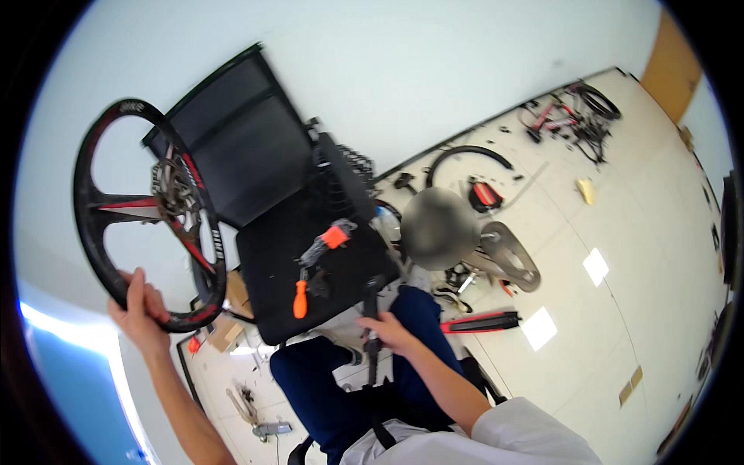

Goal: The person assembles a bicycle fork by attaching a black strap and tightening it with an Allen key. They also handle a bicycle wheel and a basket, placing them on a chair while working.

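My left hand [143, 314] grips the lower rim of a small black bicycle wheel [97, 225] with red-marked spokes. The wheel is raised upright at the left, its sprockets [172, 190] facing me. Over my lap, my right hand [391, 333] is closed round a long black bar [373, 360], whose exact kind I cannot make out. In front of my knees stands a black office chair [267, 256]. An orange-handled screwdriver [301, 298] lies on its seat, beside a grey piece with an orange block [335, 236].
Bicycle parts lie on the tiled floor to the right: a black curved strip [469, 149], a red-and-black piece [486, 195], a red-and-black bar [480, 322] and a heap with a red frame [562, 122]. A metal tool [271, 428] and a cardboard box [225, 332] sit lower left.
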{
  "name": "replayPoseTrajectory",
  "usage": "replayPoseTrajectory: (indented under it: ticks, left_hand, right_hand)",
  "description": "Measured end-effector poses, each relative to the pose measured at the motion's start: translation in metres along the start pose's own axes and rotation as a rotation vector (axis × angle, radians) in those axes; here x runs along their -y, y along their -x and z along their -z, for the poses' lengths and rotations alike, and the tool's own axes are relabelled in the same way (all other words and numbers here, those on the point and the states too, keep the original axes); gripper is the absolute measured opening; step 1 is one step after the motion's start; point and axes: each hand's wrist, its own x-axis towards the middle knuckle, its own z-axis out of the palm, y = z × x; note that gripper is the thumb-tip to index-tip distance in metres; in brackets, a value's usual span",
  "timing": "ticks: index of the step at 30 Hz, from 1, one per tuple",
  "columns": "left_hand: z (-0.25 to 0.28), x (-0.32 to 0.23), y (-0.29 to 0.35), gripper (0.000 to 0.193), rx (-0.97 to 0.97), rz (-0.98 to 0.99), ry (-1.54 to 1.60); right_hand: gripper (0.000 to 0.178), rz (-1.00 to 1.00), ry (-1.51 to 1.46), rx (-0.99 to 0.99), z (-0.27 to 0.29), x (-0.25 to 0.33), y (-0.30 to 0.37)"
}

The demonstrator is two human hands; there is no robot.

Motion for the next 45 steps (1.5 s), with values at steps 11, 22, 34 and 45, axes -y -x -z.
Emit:
replayPoseTrajectory:
  ticks: [11,22,34,45]
  left_hand:
    - [-0.332,0.054,0.085,0.036,0.547,0.484,0.355]
    - [-0.496,0.258,0.243,0.022,0.556,1.114,0.339]
    - [-0.463,0.384,0.279,0.044,0.703,1.429,0.066]
    - [-0.155,0.235,0.113,0.026,0.952,0.611,0.010]
  right_hand:
    - [0.024,0.142,0.031,0.005,0.019,-0.015,0.023]
    - [0.064,0.005,-0.465,-0.113,0.055,-0.092,0.010]
    - [0.044,-0.021,0.064,-0.208,0.057,-0.069,0.014]
    - [0.021,0.059,0.317,-0.290,0.001,-0.009,-0.007]
